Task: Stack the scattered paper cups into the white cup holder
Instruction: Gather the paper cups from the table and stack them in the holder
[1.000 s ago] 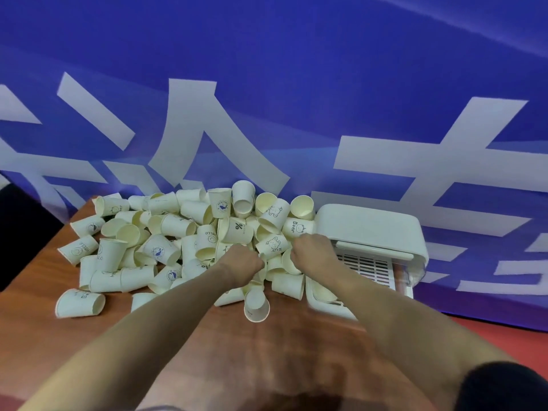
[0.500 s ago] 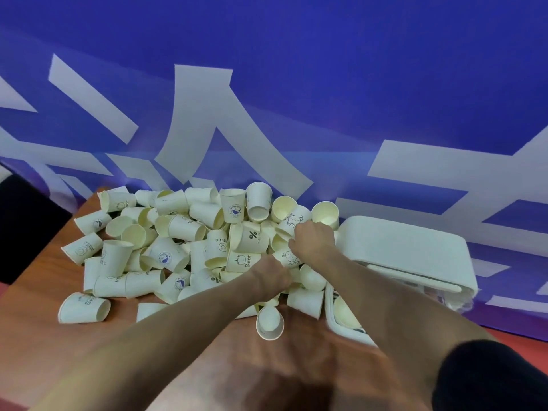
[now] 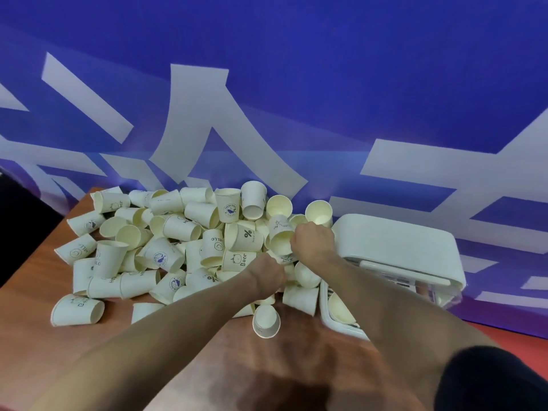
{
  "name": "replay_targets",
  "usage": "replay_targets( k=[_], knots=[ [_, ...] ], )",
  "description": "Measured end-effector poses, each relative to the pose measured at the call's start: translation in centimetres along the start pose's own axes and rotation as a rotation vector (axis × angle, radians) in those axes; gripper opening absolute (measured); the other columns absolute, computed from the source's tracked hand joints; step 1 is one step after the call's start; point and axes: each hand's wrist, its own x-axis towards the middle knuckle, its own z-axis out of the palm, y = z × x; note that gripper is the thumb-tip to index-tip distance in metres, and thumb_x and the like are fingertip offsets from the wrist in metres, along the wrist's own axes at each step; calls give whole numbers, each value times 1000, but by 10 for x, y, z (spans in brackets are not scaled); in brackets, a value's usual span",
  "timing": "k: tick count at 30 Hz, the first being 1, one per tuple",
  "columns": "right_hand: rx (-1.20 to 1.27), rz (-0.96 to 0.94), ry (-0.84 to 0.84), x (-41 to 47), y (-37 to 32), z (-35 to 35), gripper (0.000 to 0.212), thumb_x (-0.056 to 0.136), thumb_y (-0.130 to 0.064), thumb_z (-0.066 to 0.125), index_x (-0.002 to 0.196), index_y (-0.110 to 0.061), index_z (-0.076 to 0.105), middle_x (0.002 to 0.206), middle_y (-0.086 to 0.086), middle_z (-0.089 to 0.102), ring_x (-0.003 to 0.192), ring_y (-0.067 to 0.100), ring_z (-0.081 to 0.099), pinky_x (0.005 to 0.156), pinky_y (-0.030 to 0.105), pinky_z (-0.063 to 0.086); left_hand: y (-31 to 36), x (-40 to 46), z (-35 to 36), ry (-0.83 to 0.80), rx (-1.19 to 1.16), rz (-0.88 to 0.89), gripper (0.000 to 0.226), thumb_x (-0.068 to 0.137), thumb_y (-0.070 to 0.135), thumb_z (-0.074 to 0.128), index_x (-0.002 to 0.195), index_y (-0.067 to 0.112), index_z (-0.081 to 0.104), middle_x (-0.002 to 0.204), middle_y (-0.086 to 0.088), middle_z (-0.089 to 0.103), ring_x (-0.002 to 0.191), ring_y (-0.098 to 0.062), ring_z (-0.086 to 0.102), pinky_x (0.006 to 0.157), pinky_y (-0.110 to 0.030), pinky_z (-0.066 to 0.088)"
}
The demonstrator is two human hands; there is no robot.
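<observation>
A heap of cream paper cups (image 3: 184, 247) with small prints covers the far half of the brown table. The white cup holder (image 3: 394, 247) lies at the heap's right, with cups (image 3: 341, 308) seen in its near open end. My right hand (image 3: 312, 241) is at the heap's top right, next to the holder, fingers closed on a tilted paper cup (image 3: 280, 237). My left hand (image 3: 267, 275) is curled, knuckles up, in the heap's near edge; its fingers are hidden among cups. One cup (image 3: 266, 321) lies just below that wrist, mouth toward me.
A blue banner (image 3: 296, 99) with white shapes stands right behind the table. Bare brown tabletop (image 3: 148, 351) lies in front of the heap. A single cup (image 3: 77, 310) lies apart at the near left. A dark gap (image 3: 17, 232) borders the table's left edge.
My right hand has gone from the holder's front edge up and farther into the heap and closed on a cup. My left hand stays low in the heap. The view shifted.
</observation>
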Motion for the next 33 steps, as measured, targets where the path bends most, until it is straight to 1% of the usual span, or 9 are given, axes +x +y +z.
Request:
replay_targets(
  k=[3, 8, 10, 12, 14, 18, 22, 26, 33],
  knots=[
    [63, 35, 13, -21, 5, -10, 17, 86, -13, 48, 70, -17, 46, 67, 0, 49, 71, 25, 58, 55, 28, 30, 3, -14, -4, 21, -67, -66, 20, 91, 6, 52, 93, 20, 65, 93, -1, 65, 81, -21, 64, 55, -27, 29],
    [111, 48, 51, -61, 18, -18, 17, 89, -18, 45, 83, -14, 61, 87, 7, 66, 83, 29, 63, 61, 29, 32, 16, -35, -18, 73, -135, -152, 19, 89, 9, 53, 78, 23, 59, 88, -4, 66, 74, -24, 60, 57, -30, 28],
    [136, 71, 50, -75, 26, -20, 23, 90, -20, 44, 91, -11, 64, 93, 10, 67, 86, 31, 63, 63, 29, 34, 24, -40, -23, 109, -150, -182, 20, 91, 13, 53, 74, 23, 57, 85, -3, 67, 71, -23, 59, 58, -30, 28],
    [171, 92, 42, -90, 35, -21, 26, 90, -23, 43, 93, -8, 65, 94, 12, 66, 88, 33, 63, 63, 30, 37, 34, -43, -30, 156, -174, -203, 21, 96, 23, 52, 78, 21, 63, 85, -3, 68, 72, -24, 59, 59, -31, 29],
    [199, 103, 46, -106, 46, -21, 25, 90, -25, 43, 85, -9, 61, 87, 14, 63, 86, 35, 63, 60, 31, 37, 44, -44, -37, 191, -189, -215, 27, 99, 31, 48, 83, 19, 66, 86, -5, 68, 73, -25, 61, 60, -30, 31],
    [277, 115, 75, -135, 71, -18, 24, 88, -28, 43, 73, -11, 53, 77, 13, 58, 78, 36, 61, 57, 31, 35, 66, -43, -47, 232, -191, -215, 27, 98, 25, 46, 84, 19, 69, 87, -6, 69, 77, -26, 64, 64, -30, 33],
    [325, 157, 110, -158, 97, -16, 31, 90, -32, 43, 67, -12, 51, 71, 12, 59, 70, 33, 57, 54, 31, 33, 83, -33, -53, 235, -197, -183, 29, 98, 23, 45, 90, 16, 71, 92, -9, 71, 81, -29, 65, 60, -30, 32],
    [445, 196, 135, -180, 124, -14, 37, 88, -31, 46, 55, -15, 41, 53, 3, 45, 56, 27, 48, 46, 32, 26, 97, -18, -63, 268, -210, -154, 40, 104, 34, 38, 91, 13, 69, 93, -11, 70, 83, -32, 65, 61, -31, 31],
    [609, 342, 180, -201, 168, -9, 37, 87, -31, 47, 54, -15, 42, 48, -2, 45, 49, 15, 42, 46, 30, 26, 114, 11, -81, 314, -246, -147, 46, 105, 42, 33, 95, 15, 69, 97, -9, 70, 91, -32, 64, 64, -31, 31]
  ],
)
